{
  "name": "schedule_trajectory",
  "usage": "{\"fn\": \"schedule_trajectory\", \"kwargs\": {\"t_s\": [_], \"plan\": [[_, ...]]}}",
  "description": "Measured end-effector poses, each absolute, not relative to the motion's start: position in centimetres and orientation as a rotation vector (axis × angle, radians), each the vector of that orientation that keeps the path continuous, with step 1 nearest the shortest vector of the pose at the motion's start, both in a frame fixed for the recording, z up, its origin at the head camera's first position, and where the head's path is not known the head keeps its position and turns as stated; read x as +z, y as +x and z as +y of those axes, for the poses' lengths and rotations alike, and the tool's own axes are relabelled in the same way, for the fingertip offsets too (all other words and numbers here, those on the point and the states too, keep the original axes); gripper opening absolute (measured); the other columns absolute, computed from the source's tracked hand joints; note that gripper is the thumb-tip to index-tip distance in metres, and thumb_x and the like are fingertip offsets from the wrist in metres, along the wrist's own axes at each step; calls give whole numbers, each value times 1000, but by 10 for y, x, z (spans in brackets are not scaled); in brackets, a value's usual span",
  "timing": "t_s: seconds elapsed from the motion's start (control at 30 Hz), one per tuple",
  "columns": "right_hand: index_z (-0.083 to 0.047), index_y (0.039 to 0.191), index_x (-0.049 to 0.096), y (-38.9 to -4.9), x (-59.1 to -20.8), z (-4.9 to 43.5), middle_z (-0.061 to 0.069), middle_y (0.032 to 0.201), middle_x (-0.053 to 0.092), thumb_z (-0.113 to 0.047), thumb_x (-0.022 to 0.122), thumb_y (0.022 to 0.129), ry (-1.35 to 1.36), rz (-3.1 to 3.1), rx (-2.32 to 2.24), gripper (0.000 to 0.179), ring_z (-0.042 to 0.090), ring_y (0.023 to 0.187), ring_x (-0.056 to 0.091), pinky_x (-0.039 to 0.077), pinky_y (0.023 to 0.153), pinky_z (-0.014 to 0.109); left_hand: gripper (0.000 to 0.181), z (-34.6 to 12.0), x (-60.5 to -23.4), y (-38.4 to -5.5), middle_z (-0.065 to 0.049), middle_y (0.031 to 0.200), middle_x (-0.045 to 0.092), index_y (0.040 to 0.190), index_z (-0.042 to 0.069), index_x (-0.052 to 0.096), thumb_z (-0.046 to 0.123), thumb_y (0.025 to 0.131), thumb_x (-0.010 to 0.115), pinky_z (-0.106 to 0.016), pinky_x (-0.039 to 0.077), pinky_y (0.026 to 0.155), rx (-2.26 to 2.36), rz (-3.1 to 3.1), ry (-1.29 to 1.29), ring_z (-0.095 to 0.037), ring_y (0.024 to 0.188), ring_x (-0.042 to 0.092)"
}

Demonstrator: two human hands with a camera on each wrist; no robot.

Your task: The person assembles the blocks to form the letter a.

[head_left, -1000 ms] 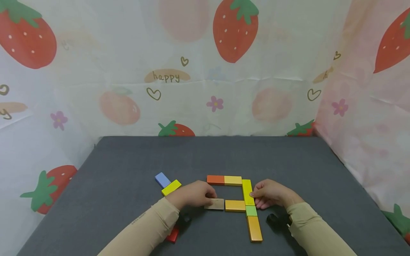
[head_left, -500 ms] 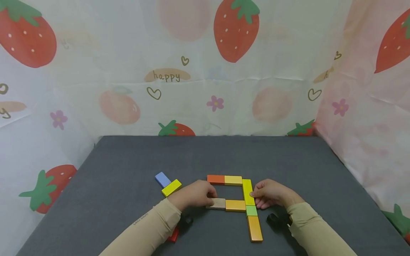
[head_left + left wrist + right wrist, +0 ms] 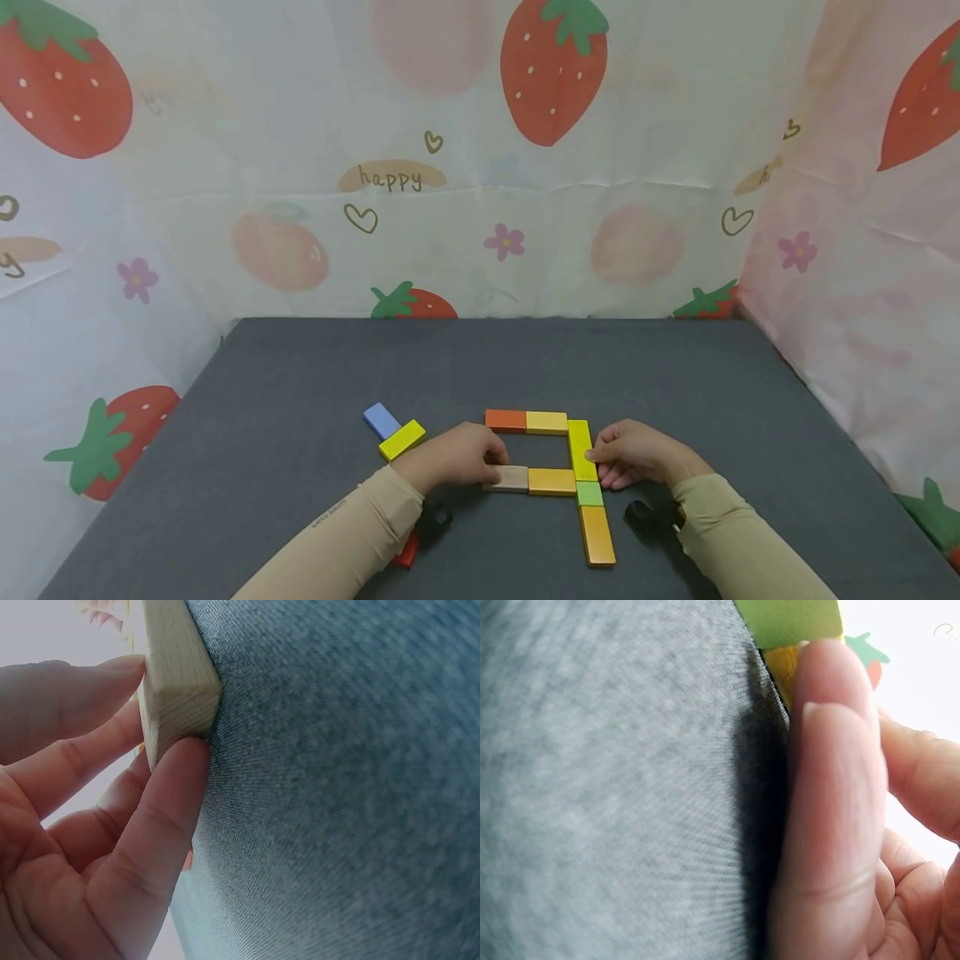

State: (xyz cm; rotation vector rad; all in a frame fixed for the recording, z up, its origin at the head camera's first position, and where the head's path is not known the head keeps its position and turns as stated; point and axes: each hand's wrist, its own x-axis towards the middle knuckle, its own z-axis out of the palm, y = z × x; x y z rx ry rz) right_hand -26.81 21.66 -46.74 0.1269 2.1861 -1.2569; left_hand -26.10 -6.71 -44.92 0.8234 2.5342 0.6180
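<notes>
In the head view my left hand [image 3: 459, 455] pinches the left end of a plain wooden block [image 3: 512, 478]. The left wrist view shows the thumb on that block's face and a finger against its end. An orange block [image 3: 552, 482] meets it on the right. My right hand [image 3: 637, 454] rests beside an upright yellow block [image 3: 580, 442], thumb touching its edge and other fingers fairly straight along its side. Below the yellow block, a green block [image 3: 589, 494] and another orange block [image 3: 597, 537] continue the column. A red-orange block [image 3: 506, 422] and a pale yellow block [image 3: 546, 423] form the top row.
Left of the figure, a blue block [image 3: 382, 422] touches a bright yellow block [image 3: 402, 439]. The left arm partly covers a red block [image 3: 406, 550]. A dark grey cloth [image 3: 480, 367] covers the table, with a strawberry-print curtain [image 3: 300, 150] behind.
The wooden block has slid slightly right with my left hand, closing the small gap to the orange block. My right hand has stayed beside the yellow block.
</notes>
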Motion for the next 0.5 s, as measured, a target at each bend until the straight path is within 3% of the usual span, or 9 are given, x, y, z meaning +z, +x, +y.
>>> {"fn": "schedule_trajectory", "kwargs": {"t_s": [0.5], "plan": [[-6, 83, 66, -268, -469, 215, 2, 63, 62, -19, 65, 93, 140, 2201, -1249, 16, 10, 52, 60, 54, 56, 24, 17, -69, -449, -261, 12, 88, 64, 101, 21, 73, 20, 85, 75, -21, 47, 74, 611, 2498, 850, -7, 77, 54]]}}
